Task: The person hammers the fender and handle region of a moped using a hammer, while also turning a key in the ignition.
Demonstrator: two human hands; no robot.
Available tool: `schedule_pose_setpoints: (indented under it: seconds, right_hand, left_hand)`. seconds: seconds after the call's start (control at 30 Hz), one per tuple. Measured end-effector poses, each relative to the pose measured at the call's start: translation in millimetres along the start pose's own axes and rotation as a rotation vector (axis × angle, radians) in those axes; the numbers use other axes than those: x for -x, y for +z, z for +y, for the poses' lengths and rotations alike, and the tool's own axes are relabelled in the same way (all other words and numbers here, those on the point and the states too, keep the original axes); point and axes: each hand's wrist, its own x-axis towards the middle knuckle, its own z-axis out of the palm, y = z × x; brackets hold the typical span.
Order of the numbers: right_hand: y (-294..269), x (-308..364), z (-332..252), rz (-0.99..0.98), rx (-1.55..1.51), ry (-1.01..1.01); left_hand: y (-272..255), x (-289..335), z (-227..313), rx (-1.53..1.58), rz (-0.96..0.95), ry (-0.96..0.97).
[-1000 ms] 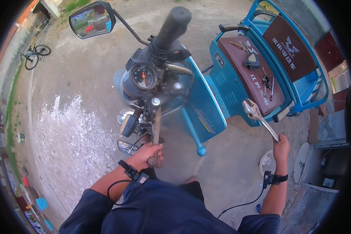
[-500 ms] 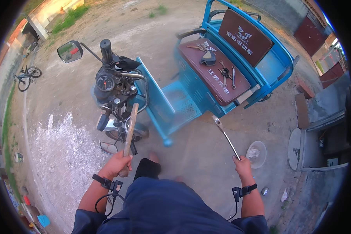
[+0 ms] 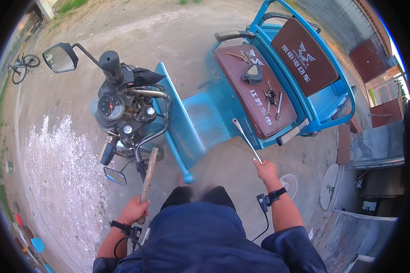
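Note:
My left hand (image 3: 134,210) is closed around the lower part of a wooden stick (image 3: 149,175). The stick slants upward, its top end close to the blue tricycle's front fork and lower mirror. My right hand (image 3: 266,170) grips a long silver wrench (image 3: 248,140) by one end; its head points toward the tricycle's footboard. On the brown seat (image 3: 234,63) lie a combination wrench (image 3: 279,104), a bunch of keys or small dark metal parts (image 3: 271,97), a grey-and-black block-shaped thing (image 3: 253,74) and a tool-like piece (image 3: 242,56).
The blue tricycle (image 3: 193,136) stands ahead, with handlebar, round gauge (image 3: 110,106) and mirror (image 3: 60,58) at left. A white tub (image 3: 289,185) sits on the ground near my right forearm. A bicycle (image 3: 23,68) is at far left, a doorway (image 3: 373,193) at right.
I have come closer to the tricycle, which appears larger. My left hand and the stick are lower in view; my right hand and the wrench have shifted up and left.

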Motion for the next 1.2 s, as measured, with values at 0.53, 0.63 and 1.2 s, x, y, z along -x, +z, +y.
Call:
schedule_pose_setpoints:
  seconds: [0.53, 0.63, 1.2]
  right_hand:
    - [192.9, -195.1, -72.2, -0.412, 0.078, -0.137]
    - [207.9, -211.9, -96.1, -0.264, 0.154, -0.252]
    - [221.5, -271.8, -104.3, -0.415, -0.011, -0.273]
  left_hand:
    - [114.5, 33.9, -36.1, 0.148, 0.169, -0.462]
    - [141.0, 29.3, -22.0, 0.224, 0.165, -0.557]
    - [194.4, 15.6, -9.7, 0.34, 0.289, -0.526]
